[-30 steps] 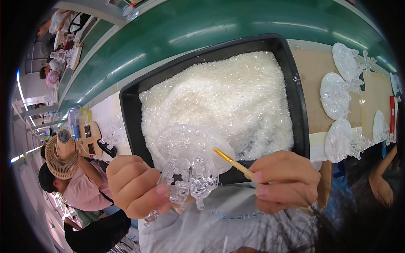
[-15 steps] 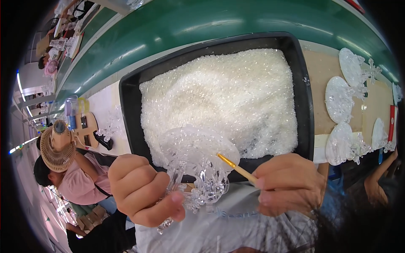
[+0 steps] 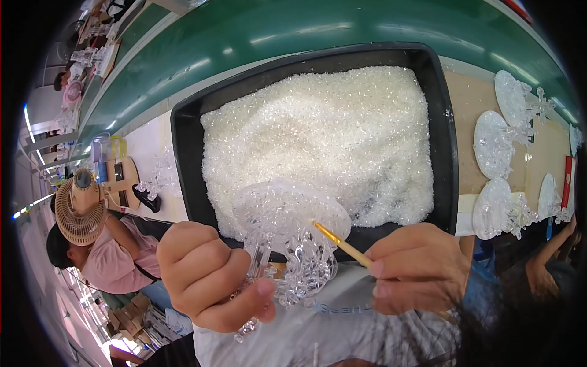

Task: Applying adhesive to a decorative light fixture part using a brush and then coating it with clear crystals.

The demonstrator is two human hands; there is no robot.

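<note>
My left hand (image 3: 211, 275) is closed round the stem part of a clear plastic ornament (image 3: 299, 260), which has a round disc and a cluster of clear shapes below it. In my right hand (image 3: 419, 269) is a thin paintbrush (image 3: 351, 251) with a pale wooden handle and a gold ferrule, pinched between thumb and fingers. The brush tip meets the disc or lies just in front of it; I cannot tell which. Behind the ornament is a black tray (image 3: 448, 159) filled with white sparkling flakes (image 3: 318, 128). The ornament overlaps the tray's near edge.
Several similar clear ornaments (image 3: 494, 145) lie on brown board at the right, near a red strip (image 3: 567, 182). A tan fan (image 3: 81, 207) and a person in a pink top (image 3: 119, 257) are at the left. A green surface (image 3: 342, 27) runs along the far side.
The ornament has shifted very slightly to the right and down in my left hand's grip. My right hand with the brush has hardly moved. The view has tilted a little.
</note>
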